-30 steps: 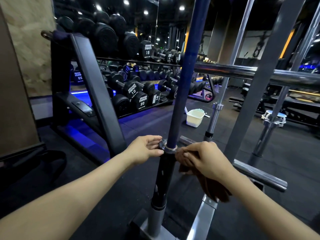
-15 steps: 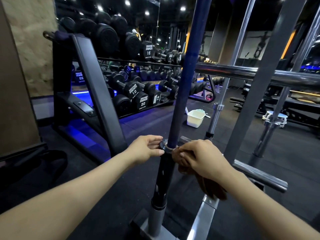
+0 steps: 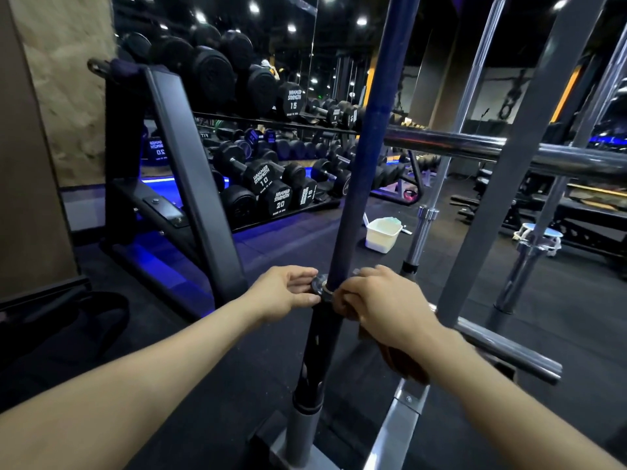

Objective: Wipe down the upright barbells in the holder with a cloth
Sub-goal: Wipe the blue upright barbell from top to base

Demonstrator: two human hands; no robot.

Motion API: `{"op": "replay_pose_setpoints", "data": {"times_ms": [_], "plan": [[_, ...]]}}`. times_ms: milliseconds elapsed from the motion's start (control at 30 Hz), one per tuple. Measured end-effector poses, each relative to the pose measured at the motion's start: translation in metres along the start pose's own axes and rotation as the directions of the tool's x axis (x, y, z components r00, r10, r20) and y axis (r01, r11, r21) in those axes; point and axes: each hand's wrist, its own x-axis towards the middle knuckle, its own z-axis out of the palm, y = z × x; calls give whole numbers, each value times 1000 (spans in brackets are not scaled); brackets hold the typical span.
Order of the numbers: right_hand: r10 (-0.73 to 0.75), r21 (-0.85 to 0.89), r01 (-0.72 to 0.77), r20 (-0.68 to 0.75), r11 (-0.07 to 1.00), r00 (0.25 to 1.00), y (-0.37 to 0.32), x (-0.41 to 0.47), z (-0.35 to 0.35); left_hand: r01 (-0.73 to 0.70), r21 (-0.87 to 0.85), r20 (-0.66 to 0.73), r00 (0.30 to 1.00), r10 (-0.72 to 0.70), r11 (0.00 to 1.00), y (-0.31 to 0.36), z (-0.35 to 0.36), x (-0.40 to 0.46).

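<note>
Two hands meet at the collar point(image 3: 320, 287) of the blue bar point(image 3: 368, 140), which stands upright in the holder point(image 3: 300, 435) right in front of me; my left hand point(image 3: 283, 293) has its fingers laid fairly straight against the collar's left edge, touching it rather than gripping; my right hand point(image 3: 380, 305) is curled round a brown cloth point(image 3: 403, 364) and presses it to the bar's right side at the collar, the loose end of the cloth hanging below my wrist; below the collar the dark sleeve point(image 3: 314, 344) runs down into a grey tube of the holder on the floor; I see other chrome bars point(image 3: 431, 212) standing upright to the right, well apart from my hands, and a thick chrome rail point(image 3: 475, 144) crossing behind the blue bar; a white tub point(image 3: 381, 234) sits on the black floor beyond, between the blue bar and the nearest chrome one; to the left a dumbbell rack point(image 3: 264, 184) holds black dumbbells marked 10, 15 and 20, lit blue from beneath; a white stool point(image 3: 539, 237) stands far right.
</note>
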Motion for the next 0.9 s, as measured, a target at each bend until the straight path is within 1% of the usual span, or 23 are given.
{"op": "replay_pose_setpoints", "data": {"times_ms": [67,233,333,433,533,600,667,733,800,867,900], "plan": [[-33,-18,33,-2,999,999,-9,3,1,-1,9,6,1000,1,1000,1,0,0],[49,8,-50,52,999,997,4,8,2,5,37,13,1000,-5,999,1,-3,2],[30,-15,-29,48,999,998,-7,12,-2,5,44,18,1000,-6,999,0,-3,2],[-8,-1,8,33,1000,999,-15,11,-2,13,-3,35,999,-13,1000,0,-2,0],[38,71,-39,13,997,999,-7,4,5,8,-63,11,1000,-7,998,-1,0,0],[55,104,-55,11,993,998,-2,3,6,8,-31,6,1000,-8,999,-2,-1,0],[41,72,-43,30,997,999,-1,4,3,3,23,17,1000,-3,1000,-1,-3,0],[33,87,-35,27,996,999,1,2,-1,-1,31,26,1000,0,1000,0,-3,-2],[23,179,-12,-58,984,998,0,-3,-6,-9,6,41,999,8,1000,0,-3,-3],[-30,282,86,-198,955,980,-7,-2,-9,-11,-9,46,999,12,1000,1,-7,-6],[-55,305,129,-242,944,969,-14,2,-10,-19,-8,35,999,19,1000,0,-10,-7]]}}
